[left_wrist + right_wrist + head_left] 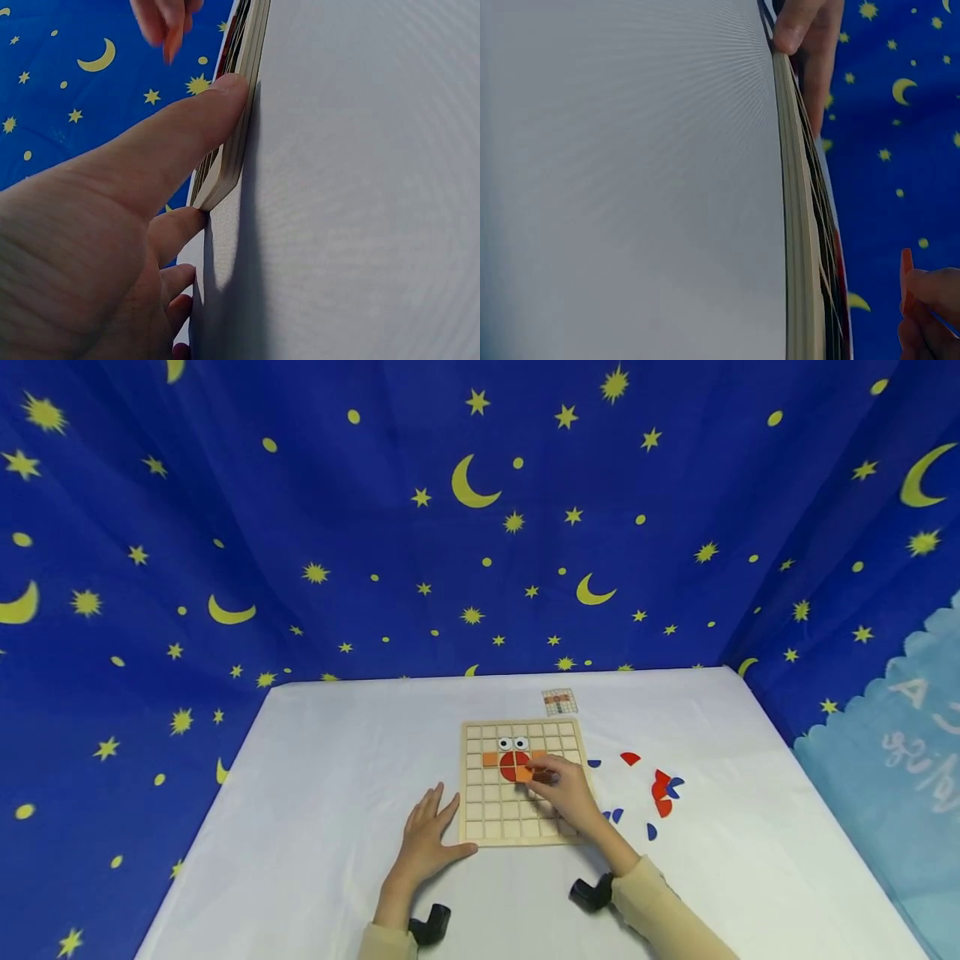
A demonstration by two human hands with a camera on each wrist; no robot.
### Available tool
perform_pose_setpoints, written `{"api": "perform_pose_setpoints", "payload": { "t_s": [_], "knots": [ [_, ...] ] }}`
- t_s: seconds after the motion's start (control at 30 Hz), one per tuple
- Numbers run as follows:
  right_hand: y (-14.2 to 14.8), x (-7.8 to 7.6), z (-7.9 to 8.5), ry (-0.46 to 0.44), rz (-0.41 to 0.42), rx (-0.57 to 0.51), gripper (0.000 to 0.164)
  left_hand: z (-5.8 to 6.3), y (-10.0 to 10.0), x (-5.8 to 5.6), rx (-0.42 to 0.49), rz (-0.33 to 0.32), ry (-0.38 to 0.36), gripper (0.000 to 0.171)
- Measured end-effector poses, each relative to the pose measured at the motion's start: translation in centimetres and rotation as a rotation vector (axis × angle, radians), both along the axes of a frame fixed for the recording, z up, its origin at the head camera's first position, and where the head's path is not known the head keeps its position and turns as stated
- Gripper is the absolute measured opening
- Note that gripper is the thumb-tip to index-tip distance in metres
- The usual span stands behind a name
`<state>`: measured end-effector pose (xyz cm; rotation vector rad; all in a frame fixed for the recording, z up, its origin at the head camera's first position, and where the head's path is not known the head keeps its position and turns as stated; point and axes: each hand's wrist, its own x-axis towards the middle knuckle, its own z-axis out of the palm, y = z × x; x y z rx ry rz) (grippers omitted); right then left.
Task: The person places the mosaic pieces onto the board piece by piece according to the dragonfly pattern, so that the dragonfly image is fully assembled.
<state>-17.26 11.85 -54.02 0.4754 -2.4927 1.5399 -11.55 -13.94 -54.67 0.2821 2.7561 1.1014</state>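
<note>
Pinches orange piece [523,774] in right hand [567,793], spreads left hand [427,843] against grid board [492,811] — part-filled with eyes [506,743] and red quarters [507,759], with loose red wedges [663,808] and blue pieces [652,832] apparently outstanding.

Head view: high, facing forward and down, farthest. 2 wrist views: low, close, edge-on to the shared board [492,811].

Blue fabric backdrop [405,560] fills upper frame, both flanks; soft folds. Print: yellow stars [45,414], crescent moons [462,489], dots [353,417]. White-covered table [352,752], lower centre; far edge meets backdrop just below mid-height. Pale-blue panel [885,839] at right edge: scalloped border, white lettering [912,694], partly cut off by frame. Light soft, fairly even in head view; table greyer in both wrist views, faint fine lines across it.
</note>
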Motion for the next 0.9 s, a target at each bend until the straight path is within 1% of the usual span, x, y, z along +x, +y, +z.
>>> {"api": "perform_pose_setpoints", "payload": {
  "t_s": [0.07,0.17,0.3,0.43,0.53,0.63,0.83,0.9],
  "knots": [
    [-1.1,-0.8,-0.1,-0.025,0.029,-0.005,0.029,0.2,-0.1,-0.1,-0.009,-0.005,0.006,0.089],
    [-2.4,-1.8,-0.2,-0.03,0.052,0.001,0.028,0.3,-0.2,-0.3,-0.016,-0.016,0.013,0.089],
    [-3.5,-2.5,-0.5,-0.029,0.071,0.016,0.026,0.1,-0.2,-0.3,-0.025,-0.017,0.01,0.089],
    [-4.1,-2.8,-0.9,-0.037,0.083,0.042,0.026,-0.3,-0.2,-0.1,-0.044,-0.017,0.007,0.089],
    [-4.3,-2.8,-1.2,-0.036,0.086,0.066,0.027,-0.4,-0.2,0.0,-0.039,-0.012,0.002,0.089],
    [-4.4,-2.8,-1.4,-0.03,0.087,0.095,0.027,-0.4,-0.1,0.1,-0.027,-0.007,0.004,0.089],
    [-4.6,-2.8,-1.5,-0.056,0.074,0.146,0.027,-0.3,-0.2,0.0,-0.026,-0.009,0.014,0.088],
    [-4.7,-2.9,-1.5,-0.047,0.071,0.154,0.027,-0.3,-0.2,-0.1,-0.027,-0.012,0.016,0.088]
  ]
}}
